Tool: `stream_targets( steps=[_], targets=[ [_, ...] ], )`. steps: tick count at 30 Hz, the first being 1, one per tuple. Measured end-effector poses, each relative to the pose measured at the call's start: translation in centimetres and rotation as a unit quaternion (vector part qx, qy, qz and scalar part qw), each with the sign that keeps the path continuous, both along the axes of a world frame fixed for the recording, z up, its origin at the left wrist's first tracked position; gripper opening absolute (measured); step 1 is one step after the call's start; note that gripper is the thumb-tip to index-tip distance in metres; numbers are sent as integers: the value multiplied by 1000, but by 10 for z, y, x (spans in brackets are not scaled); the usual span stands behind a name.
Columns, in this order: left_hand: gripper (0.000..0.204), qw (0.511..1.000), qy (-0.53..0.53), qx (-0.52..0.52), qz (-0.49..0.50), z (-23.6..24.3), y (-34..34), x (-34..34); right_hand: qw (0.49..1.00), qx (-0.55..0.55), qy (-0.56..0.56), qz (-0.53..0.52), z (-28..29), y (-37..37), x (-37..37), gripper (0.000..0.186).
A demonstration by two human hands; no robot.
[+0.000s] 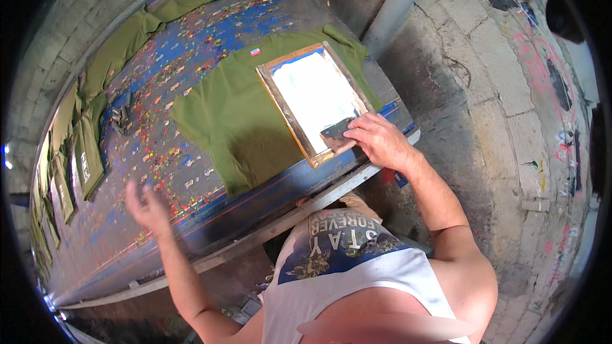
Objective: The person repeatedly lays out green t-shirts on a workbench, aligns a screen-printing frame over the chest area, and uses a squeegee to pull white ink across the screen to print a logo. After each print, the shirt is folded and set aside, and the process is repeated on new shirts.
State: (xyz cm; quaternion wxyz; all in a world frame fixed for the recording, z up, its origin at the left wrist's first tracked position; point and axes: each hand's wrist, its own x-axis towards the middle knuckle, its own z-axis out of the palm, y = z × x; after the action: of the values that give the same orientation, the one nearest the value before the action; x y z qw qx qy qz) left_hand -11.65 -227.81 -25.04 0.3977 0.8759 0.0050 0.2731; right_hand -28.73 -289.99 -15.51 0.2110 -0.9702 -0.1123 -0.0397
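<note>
My right hand [380,142] grips a dark squeegee [339,134] at the near end of a wooden-framed printing screen [285,118]. White ink or a white surface fills most of that screen, and blue shows along its far inner edge. Under the frame lies an olive green T-shirt [210,105], spread over the table with a small red, white and blue label at its collar. Off to the left, my left hand [148,207] is raised above the table, blurred, its fingers apart and nothing visible in them.
The long table [159,76] is spotted with colourful ink and small stickers. More olive garments [89,143] hang over its far left edge. Small dark objects [119,114] lie near them. A pale rail [306,207] runs along the near side; a thick post [401,6] stands beyond the right corner.
</note>
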Motion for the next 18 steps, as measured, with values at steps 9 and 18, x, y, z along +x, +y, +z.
stream_targets(
  steps=[9,18],
  targets=[
    [32,917,155,-263,-258,7,-320,-42,982,56,137,117,13,-32,78,38],
    [46,916,275,-260,-132,-22,-385,-52,986,99,-16,136,-36,-51,190,33]
  ],
)
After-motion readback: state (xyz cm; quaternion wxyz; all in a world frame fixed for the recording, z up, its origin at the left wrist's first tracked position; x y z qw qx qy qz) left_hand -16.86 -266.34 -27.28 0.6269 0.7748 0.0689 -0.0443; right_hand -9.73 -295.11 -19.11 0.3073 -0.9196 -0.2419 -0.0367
